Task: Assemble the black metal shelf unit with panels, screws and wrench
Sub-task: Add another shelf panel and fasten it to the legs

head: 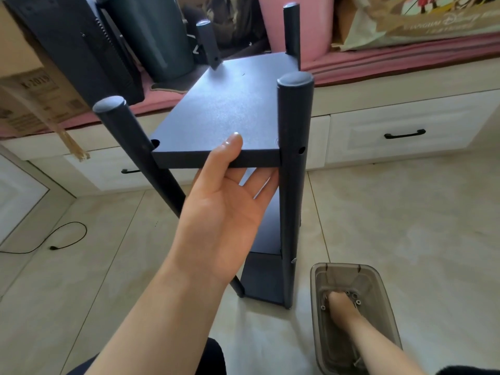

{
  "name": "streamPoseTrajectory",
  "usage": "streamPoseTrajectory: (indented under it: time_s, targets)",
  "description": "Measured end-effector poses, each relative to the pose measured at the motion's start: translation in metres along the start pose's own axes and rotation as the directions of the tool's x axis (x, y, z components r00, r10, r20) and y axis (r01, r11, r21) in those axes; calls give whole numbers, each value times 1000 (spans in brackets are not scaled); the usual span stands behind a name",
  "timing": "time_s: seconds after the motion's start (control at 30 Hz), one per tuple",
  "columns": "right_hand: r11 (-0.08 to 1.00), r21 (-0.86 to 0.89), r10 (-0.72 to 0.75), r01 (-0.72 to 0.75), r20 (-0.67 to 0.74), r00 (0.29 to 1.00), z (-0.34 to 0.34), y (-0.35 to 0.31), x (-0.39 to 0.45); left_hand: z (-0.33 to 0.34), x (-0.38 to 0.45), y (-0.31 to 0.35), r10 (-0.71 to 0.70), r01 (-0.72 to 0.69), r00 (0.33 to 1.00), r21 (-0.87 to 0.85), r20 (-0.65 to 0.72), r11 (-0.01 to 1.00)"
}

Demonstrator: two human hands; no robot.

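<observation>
Black shelf unit (227, 109) standing on the tiled floor (405, 226), steadied at its top panel.
The left hand (230, 196) grips the top panel's (216, 158) front edge, thumb on top, fingers spread beneath, between 2 front posts. The right hand (342, 304) reaches into a translucent bin (316, 288) among screws (357, 301); I cannot tell its fingers' state.

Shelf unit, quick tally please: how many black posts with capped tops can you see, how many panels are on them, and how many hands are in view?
Black posts: 4
Panels: 3, top panel, a middle one, a bottom one
Hands: 2, left hand, right hand
Total: 9
</observation>
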State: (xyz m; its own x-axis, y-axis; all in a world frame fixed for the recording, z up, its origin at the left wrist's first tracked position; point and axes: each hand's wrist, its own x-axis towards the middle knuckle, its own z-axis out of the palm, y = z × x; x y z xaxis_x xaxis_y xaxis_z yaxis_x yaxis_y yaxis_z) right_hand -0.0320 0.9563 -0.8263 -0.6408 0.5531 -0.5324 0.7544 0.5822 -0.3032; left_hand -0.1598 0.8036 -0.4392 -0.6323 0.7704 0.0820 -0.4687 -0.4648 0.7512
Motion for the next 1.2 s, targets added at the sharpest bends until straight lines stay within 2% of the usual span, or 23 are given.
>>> streamPoseTrajectory:
  time_s: [0.17, 0.23, 0.33, 0.47, 0.57, 0.63, 0.73, 0.83, 0.9, 0.97, 1.03, 1.1, 1.2]
  targets:
    - [999, -51, 7, -4, 62, 998, -27, -11, -4, -1, 2, -1, -7, 7, 1000, -19, 10, 1000]
    - [987, -148, -52, 68, 110, 993, -49, -24, -9, -2, 2, -1, -19, 19, 1000, -31, 8, 999]
    - [970, -171, -140, 171, 177, 974, -81, -40, -13, -2, 3, -1, -36, 36, 999, -44, 1, 998]
    - [952, -265, -117, 155, 156, 981, -132, -60, -36, -1, 3, -1, -37, 35, 999, -50, -39, 998]
    - [930, -279, -207, 237, 134, 969, -177, -77, -61, 2, 3, 0, -35, 31, 997, -63, -62, 998]
    - [910, -269, -273, 317, 188, 943, -209, -88, -82, 3, 4, 0, -32, 26, 997, -73, -77, 997]
    - [921, -118, -345, 371, 193, 918, -250, -98, -126, 5, 2, 1, -32, 27, 997, -81, -66, 996]
    - [892, 255, -415, 374, 129, 901, -280, -100, -169, 5, 2, 2, -28, 23, 998, -79, -60, 997]
    - [784, 486, -480, 386, 80, 874, -299, -100, -197, 6, 2, 3, -25, 21, 998, -74, -57, 997]
    - [648, 630, -546, 428, -8, 838, -317, -103, -221, 6, 2, 3, -22, 18, 998, -71, -61, 997]
    - [516, 693, -570, 503, -160, 806, -332, -109, -238, 6, 1, 3, -19, 14, 997, -70, -71, 997]
    - [388, 724, -532, 570, -329, 780, -340, -115, -250, 8, 1, 3, -19, 14, 997, -74, -75, 997]
    - [294, 742, -427, 602, -462, 777, -336, -117, -257, 10, 1, 3, -13, 7, 997, -80, -80, 997]
